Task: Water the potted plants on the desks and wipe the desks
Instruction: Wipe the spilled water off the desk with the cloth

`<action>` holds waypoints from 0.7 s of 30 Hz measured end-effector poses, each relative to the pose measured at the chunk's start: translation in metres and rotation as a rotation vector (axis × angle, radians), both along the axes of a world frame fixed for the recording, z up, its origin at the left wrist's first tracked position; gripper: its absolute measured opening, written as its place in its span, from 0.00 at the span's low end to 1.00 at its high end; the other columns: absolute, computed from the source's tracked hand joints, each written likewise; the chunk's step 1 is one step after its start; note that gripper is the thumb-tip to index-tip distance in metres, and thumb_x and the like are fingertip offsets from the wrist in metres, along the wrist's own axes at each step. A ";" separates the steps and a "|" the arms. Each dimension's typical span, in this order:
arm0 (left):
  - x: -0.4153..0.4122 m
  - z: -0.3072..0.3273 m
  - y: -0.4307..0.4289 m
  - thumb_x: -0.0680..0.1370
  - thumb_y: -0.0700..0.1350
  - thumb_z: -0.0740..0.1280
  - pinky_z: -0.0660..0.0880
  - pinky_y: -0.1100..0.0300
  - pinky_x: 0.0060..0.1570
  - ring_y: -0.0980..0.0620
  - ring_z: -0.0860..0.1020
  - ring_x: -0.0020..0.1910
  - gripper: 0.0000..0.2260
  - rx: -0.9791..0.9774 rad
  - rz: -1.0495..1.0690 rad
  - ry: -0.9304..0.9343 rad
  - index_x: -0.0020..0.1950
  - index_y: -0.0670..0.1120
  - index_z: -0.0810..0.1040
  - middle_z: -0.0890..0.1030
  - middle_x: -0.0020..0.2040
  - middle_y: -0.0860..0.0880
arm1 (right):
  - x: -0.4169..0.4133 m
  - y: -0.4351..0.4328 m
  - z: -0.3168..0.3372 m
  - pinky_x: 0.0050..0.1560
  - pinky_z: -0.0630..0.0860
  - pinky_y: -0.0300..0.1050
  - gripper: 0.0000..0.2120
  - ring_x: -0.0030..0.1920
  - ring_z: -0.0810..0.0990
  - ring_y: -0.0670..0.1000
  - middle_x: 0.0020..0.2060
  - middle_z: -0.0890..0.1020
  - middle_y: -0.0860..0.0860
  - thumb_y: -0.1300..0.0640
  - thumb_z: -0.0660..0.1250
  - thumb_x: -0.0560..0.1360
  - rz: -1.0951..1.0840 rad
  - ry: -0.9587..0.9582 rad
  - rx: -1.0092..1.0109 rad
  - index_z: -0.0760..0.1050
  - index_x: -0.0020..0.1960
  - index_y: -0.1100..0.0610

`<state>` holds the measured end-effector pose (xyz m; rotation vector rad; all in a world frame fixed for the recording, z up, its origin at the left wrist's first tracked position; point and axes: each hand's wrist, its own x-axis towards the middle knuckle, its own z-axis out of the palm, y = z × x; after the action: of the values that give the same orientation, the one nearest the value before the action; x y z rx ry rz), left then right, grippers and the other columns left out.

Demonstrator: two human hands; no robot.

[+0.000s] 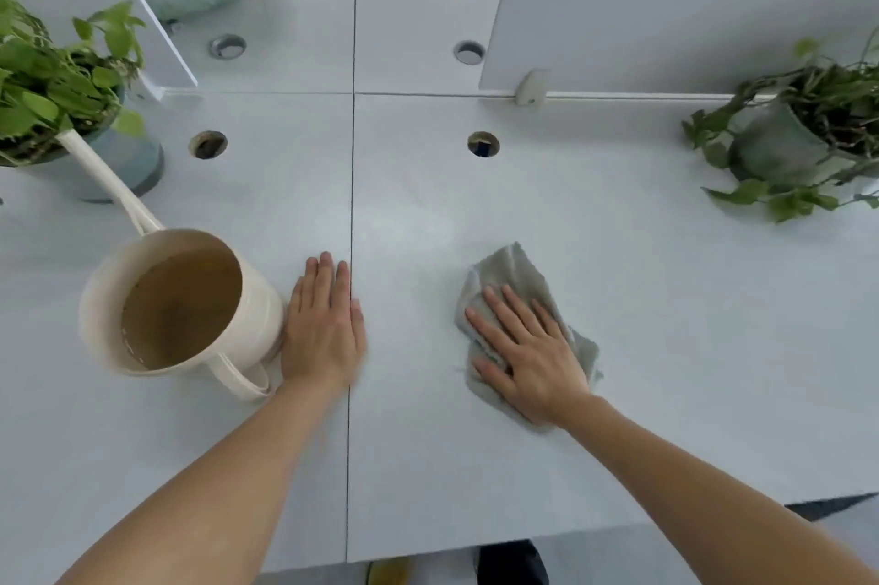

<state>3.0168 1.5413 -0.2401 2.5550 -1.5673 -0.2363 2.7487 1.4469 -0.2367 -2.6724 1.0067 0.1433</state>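
Note:
My right hand (525, 349) lies flat with spread fingers on a grey cloth (513, 273), pressing it onto the white desk (666, 323). My left hand (323, 332) rests flat on the desk beside the seam, its edge touching a cream watering can (185, 304). The can stands upright with water inside, and its long spout (102, 175) points to a leafy potted plant (52, 94) at the far left. A second potted plant (804, 132) with trailing stems stands at the far right.
White divider panels (666, 28) rise behind both plants. Round cable holes (483, 144) sit along the back of the desks. A dark seam (351, 204) separates the two desks. The near desk edge runs along the bottom, with shoes (511, 563) on the floor below.

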 end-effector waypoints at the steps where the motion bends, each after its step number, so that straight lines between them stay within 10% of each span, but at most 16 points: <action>1: -0.003 0.000 0.006 0.80 0.47 0.46 0.57 0.47 0.74 0.38 0.61 0.75 0.26 -0.009 -0.007 0.010 0.73 0.36 0.66 0.64 0.74 0.36 | -0.032 0.007 0.001 0.78 0.44 0.52 0.29 0.81 0.43 0.48 0.81 0.49 0.45 0.34 0.42 0.81 -0.037 0.017 -0.026 0.48 0.80 0.39; 8: -0.027 0.011 0.093 0.80 0.36 0.59 0.55 0.49 0.74 0.38 0.56 0.77 0.23 0.062 -0.137 0.008 0.75 0.37 0.63 0.59 0.76 0.36 | -0.025 0.021 0.009 0.78 0.38 0.62 0.31 0.80 0.35 0.57 0.81 0.39 0.53 0.39 0.43 0.82 -0.876 0.128 0.069 0.41 0.82 0.47; 15: -0.025 0.023 0.142 0.77 0.31 0.58 0.58 0.52 0.74 0.41 0.52 0.78 0.28 0.145 -0.102 0.038 0.77 0.40 0.58 0.54 0.79 0.40 | 0.063 0.135 0.013 0.76 0.30 0.60 0.30 0.77 0.28 0.55 0.80 0.36 0.51 0.38 0.42 0.82 -0.219 0.092 0.112 0.38 0.81 0.45; 21: -0.044 0.029 0.115 0.76 0.33 0.61 0.69 0.44 0.67 0.35 0.64 0.70 0.20 0.151 -0.041 0.007 0.68 0.37 0.68 0.66 0.70 0.34 | -0.081 0.111 0.009 0.78 0.43 0.52 0.28 0.80 0.44 0.48 0.81 0.49 0.45 0.34 0.46 0.81 -0.031 0.043 0.026 0.49 0.80 0.37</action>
<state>2.9731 1.6559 -0.2110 2.6318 -1.6603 -0.3812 2.6676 1.5583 -0.2278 -2.6398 1.0510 0.2073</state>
